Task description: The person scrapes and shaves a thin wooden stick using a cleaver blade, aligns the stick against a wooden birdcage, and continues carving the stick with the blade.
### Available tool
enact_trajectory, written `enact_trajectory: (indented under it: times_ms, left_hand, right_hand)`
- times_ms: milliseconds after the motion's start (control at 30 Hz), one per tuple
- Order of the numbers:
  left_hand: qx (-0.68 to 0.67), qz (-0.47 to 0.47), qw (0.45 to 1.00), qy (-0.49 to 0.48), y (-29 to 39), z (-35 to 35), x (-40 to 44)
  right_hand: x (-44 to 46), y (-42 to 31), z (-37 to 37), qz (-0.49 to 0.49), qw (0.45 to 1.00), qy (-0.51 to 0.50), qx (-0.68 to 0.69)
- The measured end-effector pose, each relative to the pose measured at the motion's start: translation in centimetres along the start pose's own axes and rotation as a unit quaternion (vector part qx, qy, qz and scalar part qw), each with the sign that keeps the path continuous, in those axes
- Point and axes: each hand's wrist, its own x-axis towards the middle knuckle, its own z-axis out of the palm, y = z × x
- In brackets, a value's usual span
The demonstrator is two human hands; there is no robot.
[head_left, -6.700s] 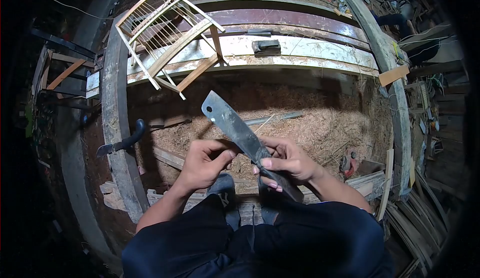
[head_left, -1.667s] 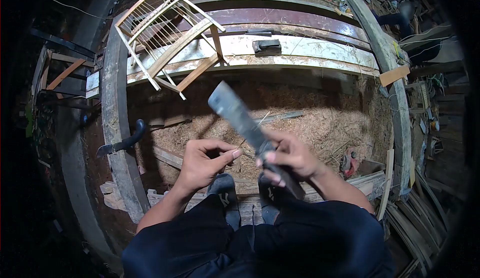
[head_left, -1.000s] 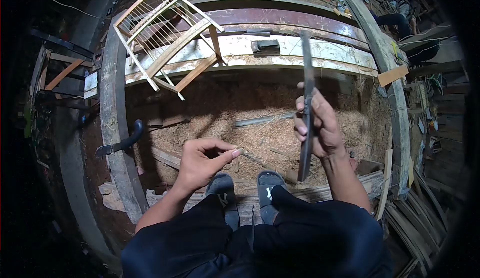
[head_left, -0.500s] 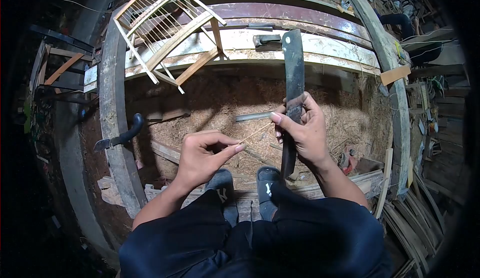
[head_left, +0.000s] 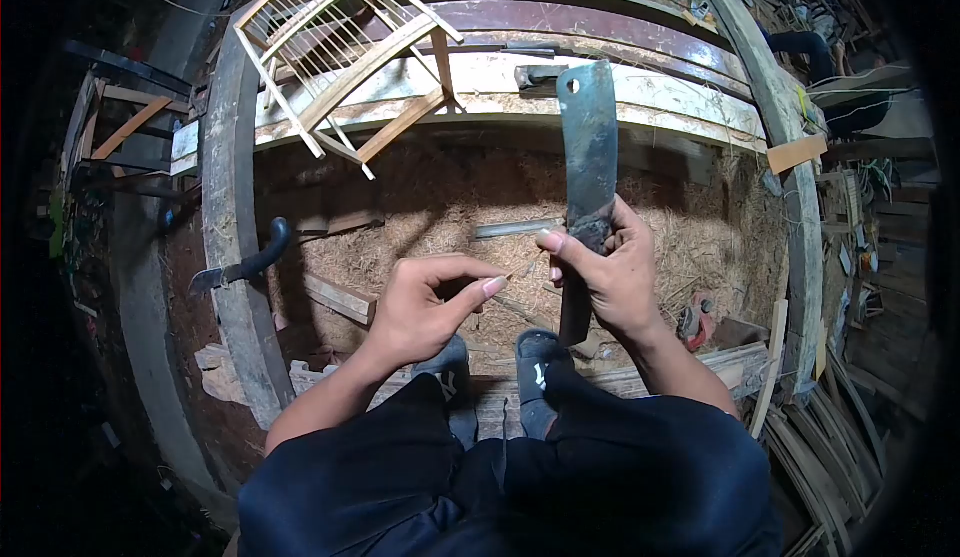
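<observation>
My right hand is wrapped round the dark handle of a broad-bladed knife, whose blade stands up and away from me, with a hole near its end. Between the thumb and index finger of my left hand is a thin wooden stick, which reaches toward my right thumb. Whether the stick touches the right fingertips cannot be made out. Both hands are above the shavings-covered ground, in front of my sandals.
A slatted wooden frame leans on the white plank beside a metal tool. A dark-handled curved knife rests on the left beam. A red tool lies right. Another person's leg shows at upper right.
The knife has swung from a leftward slant to upright as my right hand moved right. My left hand has shifted slightly right and up, still pinching. The view has shifted slightly.
</observation>
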Motion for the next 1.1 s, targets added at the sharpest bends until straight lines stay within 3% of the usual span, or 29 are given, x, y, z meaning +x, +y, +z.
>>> enact_trajectory:
  times_ms: [200, 233, 267, 300, 333, 433, 500, 633, 1033, 1100]
  left_hand:
    - [-0.019, 0.02, 1.0, 0.001, -0.7, -0.3, 0.2]
    - [-0.091, -0.032, 0.995, -0.012, -0.7, -0.4, 0.2]
    - [-0.163, -0.084, 0.983, -0.025, -0.8, -0.4, 0.2]
    - [-0.164, -0.088, 0.982, -0.024, -1.1, -0.4, 0.2]
    - [-0.208, -0.088, 0.974, -0.024, -1.3, -0.3, 0.3]
    - [-0.264, -0.094, 0.96, -0.024, -1.8, -0.3, 0.3]
    - [-0.3, -0.087, 0.95, -0.021, -2.0, -0.4, 0.4]
    - [-0.397, -0.101, 0.912, 0.018, -2.1, -0.3, 0.3]
    - [-0.46, -0.133, 0.876, 0.056, -1.3, -0.4, 0.1]
    - [-0.473, -0.115, 0.873, 0.014, -1.8, -0.7, 0.0]
  right_hand:
    - [0.0, 0.8, 0.6, -0.022, 0.999, 0.033, 0.012]
    - [-0.1, 1.1, 0.6, -0.042, 0.997, 0.059, -0.01]
    - [-0.2, 1.4, -0.5, 0.003, 0.995, 0.026, -0.092]
    - [-0.2, 1.9, -0.4, 0.007, 0.996, 0.024, -0.091]
    - [-0.2, 2.4, -0.3, -0.079, 0.988, 0.035, -0.129]
    - [-0.9, 2.5, 0.4, -0.136, 0.987, 0.005, -0.087]
    - [-0.5, 4.1, -0.3, -0.258, 0.927, -0.044, -0.269]
    - [-0.7, 3.1, 0.6, -0.323, 0.886, -0.107, -0.315]
    - [-1.1, 3.3, 1.0, -0.349, 0.862, -0.132, -0.342]
    - [-0.8, 3.2, 0.9, -0.353, 0.864, -0.117, -0.34]
